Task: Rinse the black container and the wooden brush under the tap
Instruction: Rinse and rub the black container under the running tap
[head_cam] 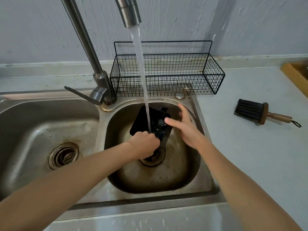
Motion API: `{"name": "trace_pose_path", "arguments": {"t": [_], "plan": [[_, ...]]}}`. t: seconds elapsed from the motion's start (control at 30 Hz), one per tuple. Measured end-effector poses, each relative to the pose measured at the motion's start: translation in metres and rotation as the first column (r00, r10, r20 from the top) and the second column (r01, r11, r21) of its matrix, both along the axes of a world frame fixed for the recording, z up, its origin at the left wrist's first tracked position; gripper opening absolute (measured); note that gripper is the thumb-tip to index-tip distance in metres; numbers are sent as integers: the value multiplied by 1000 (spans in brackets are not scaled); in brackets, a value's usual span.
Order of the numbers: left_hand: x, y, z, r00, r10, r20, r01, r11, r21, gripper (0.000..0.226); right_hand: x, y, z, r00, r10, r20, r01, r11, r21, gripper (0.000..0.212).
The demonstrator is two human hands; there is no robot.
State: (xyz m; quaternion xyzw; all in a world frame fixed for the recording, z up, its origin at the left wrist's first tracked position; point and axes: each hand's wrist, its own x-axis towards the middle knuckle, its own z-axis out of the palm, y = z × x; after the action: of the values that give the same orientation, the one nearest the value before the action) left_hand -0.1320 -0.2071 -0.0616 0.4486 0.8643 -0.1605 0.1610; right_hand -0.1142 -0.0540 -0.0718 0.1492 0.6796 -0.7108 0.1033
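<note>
In the right basin [191, 165] a black container [141, 120] is tilted under the water stream running from the tap [130, 12]. My left hand [144, 144] grips the container's near edge. Beside the container's right side my right hand [186, 129] hovers with fingers spread and holds nothing; its fingertips are at or near the rim, and I cannot tell if they touch. The wooden brush [265, 113], with dark bristles and a loop on its handle, lies on the counter to the right of the sink.
A left basin [41, 130] with a drain adjoins the right one. The tap lever [81, 95] points left. A black wire basket [166, 75] stands against the wall behind the sink. A wooden object [296, 70] shows at the far right edge.
</note>
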Motion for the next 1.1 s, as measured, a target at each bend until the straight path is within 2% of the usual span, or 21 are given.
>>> {"name": "trace_pose_path", "arguments": {"t": [0.1, 0.17, 0.27, 0.33, 0.4, 0.47, 0.53, 0.6, 0.67, 0.7, 0.73, 0.8, 0.87, 0.9, 0.97, 1.03, 1.07, 1.1], "plan": [[6, 9, 3, 994, 101, 42, -104, 992, 78, 21, 15, -15, -23, 997, 26, 68, -1, 941, -339, 108], [10, 14, 5, 983, 169, 73, -177, 978, 114, 21, 16, -23, -33, 999, -25, 38, 38, 917, -397, 101], [16, 15, 4, 964, 253, 81, -264, 946, 190, 24, 9, -25, -31, 999, -47, -7, 42, 951, -307, 93], [12, 8, 3, 944, 237, 228, -283, 939, 195, 33, 6, -23, -28, 999, -38, -35, 28, 969, -246, 87], [2, 1, 6, 891, 204, 406, -256, 964, 76, 38, 6, -21, -28, 999, -8, -47, -2, 979, -205, 86], [-11, -2, 12, 898, 225, 377, -197, 974, -111, 44, 7, -24, -30, 999, 10, -36, -17, 982, -190, 85], [-18, 2, 14, 908, 249, 336, -190, 962, -198, 60, 7, -29, -31, 999, 20, -29, -24, 986, -167, 85], [-16, 6, 12, 863, 256, 435, -219, 966, -134, 77, 8, -32, -32, 999, 30, -17, -33, 985, -167, 83], [-10, 6, 9, 783, 267, 562, -274, 959, -73, 79, 8, -29, -32, 1000, 27, -4, -27, 984, -174, 81], [-10, 4, 5, 779, 275, 564, -268, 959, -98, 79, 8, -27, -33, 999, 33, -1, -32, 987, -158, 81], [-12, 1, 2, 821, 268, 503, -215, 963, -162, 77, 8, -24, -33, 999, 46, 1, -45, 991, -128, 83], [-15, -5, -3, 963, 128, 236, -27, 921, -388, 72, 7, -19, -34, 998, 55, -9, -56, 996, -76, 86], [-16, -10, -5, 995, -95, 39, 101, 837, -537, 68, 5, -16, -32, 998, 46, -52, -49, 997, -63, 88], [-16, -10, -5, 991, -136, -8, 109, 830, -547, 66, 2, -15, -30, 997, 38, -72, -42, 998, -53, 88], [-13, -9, -5, 997, -78, -4, 67, 879, -472, 60, -2, -15, -26, 996, 27, -84, -31, 999, -37, 88], [-8, -4, -2, 994, 43, 103, -9, 951, -310, 53, -5, -17, -26, 997, 12, -79, -14, 1000, -16, 85], [-7, -1, -2, 963, 138, 232, -102, 981, -163, 53, -5, -18, -28, 997, -7, -73, 6, 1000, -16, 83], [-3, 1, -1, 879, 236, 414, -253, 967, -14, 59, -4, -20, -30, 997, -32, -64, 30, 999, -27, 81]]}}
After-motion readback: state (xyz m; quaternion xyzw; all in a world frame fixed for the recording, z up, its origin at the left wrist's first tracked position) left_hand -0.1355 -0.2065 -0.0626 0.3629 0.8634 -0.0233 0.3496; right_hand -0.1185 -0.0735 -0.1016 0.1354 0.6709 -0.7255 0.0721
